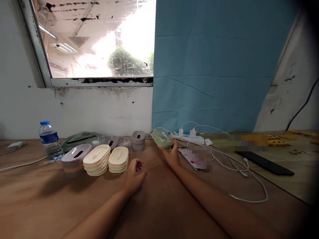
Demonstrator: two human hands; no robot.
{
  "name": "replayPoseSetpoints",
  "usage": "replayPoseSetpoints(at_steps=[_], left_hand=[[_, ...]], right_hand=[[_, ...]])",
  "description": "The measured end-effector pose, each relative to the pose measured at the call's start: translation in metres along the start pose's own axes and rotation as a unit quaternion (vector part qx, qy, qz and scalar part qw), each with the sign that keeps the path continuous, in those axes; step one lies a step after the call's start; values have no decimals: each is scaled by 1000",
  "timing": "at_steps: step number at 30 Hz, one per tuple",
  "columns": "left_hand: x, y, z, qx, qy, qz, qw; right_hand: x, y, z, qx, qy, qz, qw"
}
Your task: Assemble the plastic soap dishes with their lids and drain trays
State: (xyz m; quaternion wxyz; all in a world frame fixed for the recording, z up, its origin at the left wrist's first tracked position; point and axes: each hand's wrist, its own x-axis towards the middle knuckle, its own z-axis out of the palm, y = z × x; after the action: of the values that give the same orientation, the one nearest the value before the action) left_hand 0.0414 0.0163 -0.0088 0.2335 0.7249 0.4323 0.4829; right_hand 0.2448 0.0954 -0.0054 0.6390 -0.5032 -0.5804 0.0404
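Observation:
My right hand point(172, 156) reaches forward and grips the near right end of a pale green oval box point(160, 137), thumb and fingers on either side. The box looks slightly tilted and blurred, and whether it fully rests on the table I cannot tell. My left hand point(136, 174) lies low over the table, fingers loosely curled, thumb apart, nothing visible between them. Just left of it stands a stack of cream oval lids point(119, 157), with a second cream stack point(96, 157) beside that. Grey-lilac oval boxes with slotted tops point(78, 154) stand at the far left of the group.
Behind are a small grey slotted stack point(138, 137), a clear lid point(96, 142) and a green cloth bag point(77, 140). A water bottle point(49, 142) stands left. To the right are a phone point(191, 157), a power strip point(196, 137), white cables point(264, 189) and a black slab point(266, 163).

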Motion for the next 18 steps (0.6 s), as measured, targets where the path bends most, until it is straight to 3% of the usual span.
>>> replayPoseSetpoints(at_steps=[3, 4, 7, 10, 15, 18], left_hand=[[-1, 4, -6, -21, 15, 22, 999], [-1, 5, -8, -19, 21, 36, 999], [0, 8, -16, 3, 18, 94, 995], [0, 8, -24, 15, -34, 124, 992], [0, 4, -34, -31, -234, 111, 965], [0, 0, -34, -46, -254, 89, 962]], right_hand=[[-23, -16, -27, 9, -89, -21, 996], [-29, -20, -37, 9, -152, -23, 988], [-43, -29, -65, 29, -288, -28, 957], [-48, -32, -82, 54, -399, -47, 914], [-47, -38, -88, 93, -460, -95, 878], [-46, -41, -87, 100, -474, -98, 869]])
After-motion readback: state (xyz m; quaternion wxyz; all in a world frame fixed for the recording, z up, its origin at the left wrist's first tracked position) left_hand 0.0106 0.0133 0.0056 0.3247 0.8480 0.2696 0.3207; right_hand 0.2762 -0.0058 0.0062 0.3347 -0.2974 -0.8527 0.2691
